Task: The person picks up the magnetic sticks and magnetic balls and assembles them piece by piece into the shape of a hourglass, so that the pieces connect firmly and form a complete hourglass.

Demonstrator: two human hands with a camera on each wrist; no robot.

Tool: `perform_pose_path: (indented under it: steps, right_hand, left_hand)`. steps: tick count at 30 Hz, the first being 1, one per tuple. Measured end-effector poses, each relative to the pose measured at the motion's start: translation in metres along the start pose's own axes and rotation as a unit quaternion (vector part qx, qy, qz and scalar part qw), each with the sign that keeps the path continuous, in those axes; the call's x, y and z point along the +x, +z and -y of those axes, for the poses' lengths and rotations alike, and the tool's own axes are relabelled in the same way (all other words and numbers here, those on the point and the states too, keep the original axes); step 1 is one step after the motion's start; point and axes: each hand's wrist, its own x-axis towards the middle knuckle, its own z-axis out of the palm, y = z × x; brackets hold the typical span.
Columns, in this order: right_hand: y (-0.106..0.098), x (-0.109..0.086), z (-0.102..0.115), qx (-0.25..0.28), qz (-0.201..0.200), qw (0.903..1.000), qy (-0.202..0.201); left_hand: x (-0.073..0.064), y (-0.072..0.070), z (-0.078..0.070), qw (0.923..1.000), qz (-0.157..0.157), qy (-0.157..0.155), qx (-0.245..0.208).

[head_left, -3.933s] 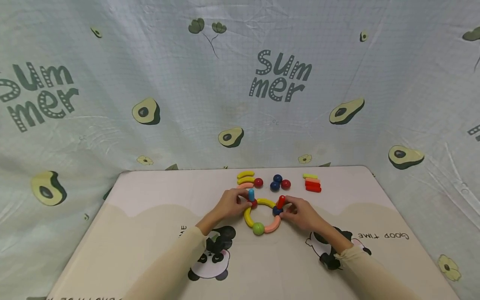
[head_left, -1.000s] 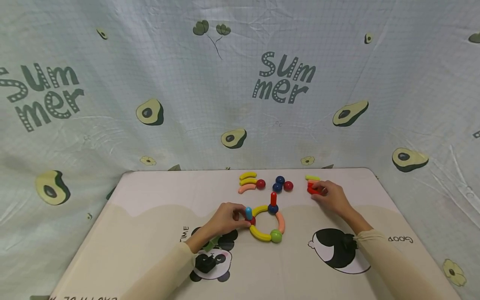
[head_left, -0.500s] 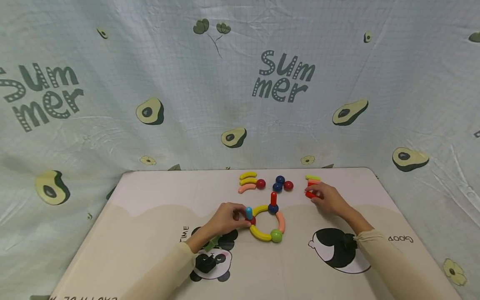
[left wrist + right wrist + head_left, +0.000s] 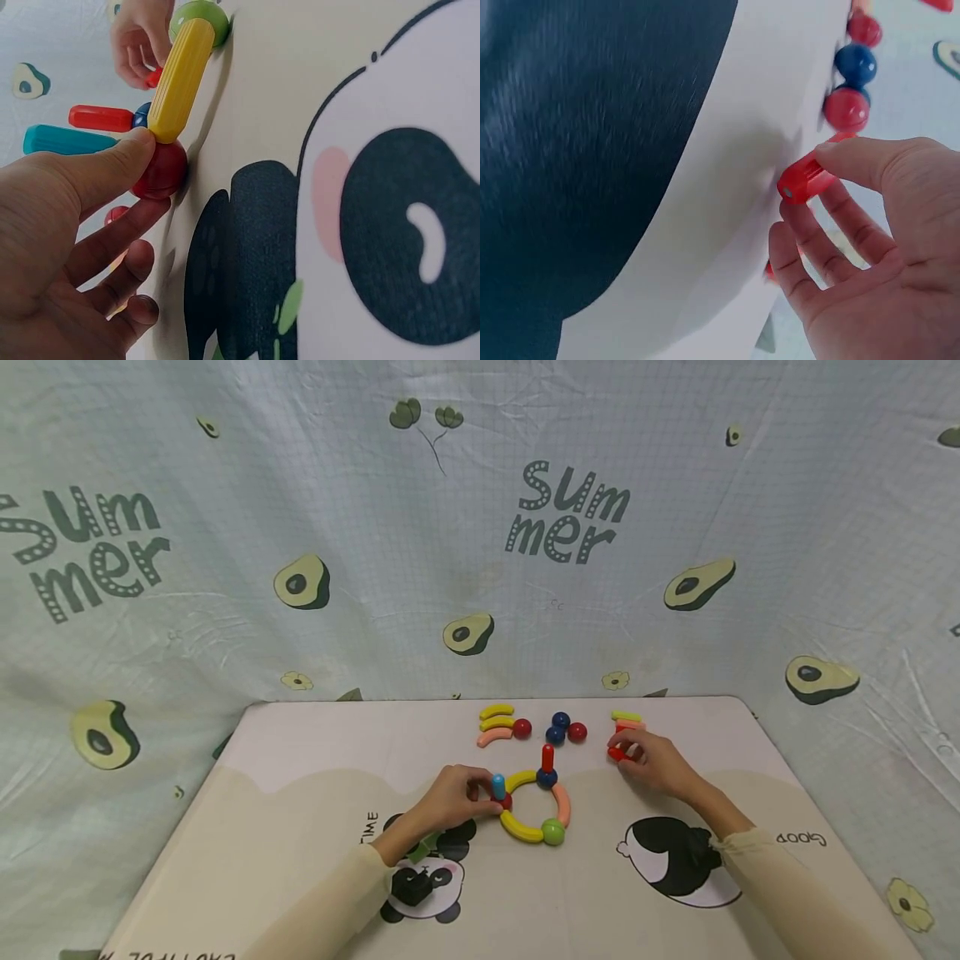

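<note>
A ring of curved sticks and balls lies on the table. My left hand (image 4: 453, 799) pinches its red ball (image 4: 160, 174) between thumb and forefinger. From that ball rises a light blue rod (image 4: 498, 786). Round the ring are two yellow curved sticks (image 4: 521, 828), a green ball (image 4: 553, 832), a pink curved stick (image 4: 561, 804) and a dark blue ball (image 4: 547, 778) bearing an upright red rod (image 4: 547, 757). Right of the ring, my right hand (image 4: 658, 764) pinches a separate red rod (image 4: 807, 178) between thumb and fingers.
Behind the ring lie spare yellow sticks (image 4: 497, 712), a spare pink stick (image 4: 494, 737) and a red ball (image 4: 522, 728). Dark blue balls (image 4: 555, 735) and another red ball (image 4: 577, 732) cluster beside them. A lime stick (image 4: 626, 715) lies beyond my right hand. A printed cloth hangs behind.
Earlier both hands were at the ring; it has since turned and my right hand has gone to the rods at the right. It now draws one red rod toward me. My left hand stays.
</note>
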Motion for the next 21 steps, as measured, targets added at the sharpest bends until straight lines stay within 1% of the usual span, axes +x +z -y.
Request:
perform_pose_path:
  steps: [7,14,21]
  right_hand:
    - [-0.003,-0.007,0.018,0.036,0.01,0.9992,-0.012]
    - [-0.004,-0.012,0.035,0.083,0.02,0.9963,-0.008]
    - [-0.004,-0.018,0.048,0.118,0.034,0.9921,-0.025]
  left_hand:
    - [0.001,-0.003,-0.003,0.9999,0.003,-0.009,-0.011]
    - [0.005,-0.003,-0.005,0.9999,-0.002,-0.014,-0.008]
    - [0.009,-0.004,-0.007,0.9998,-0.003,-0.017,-0.006]
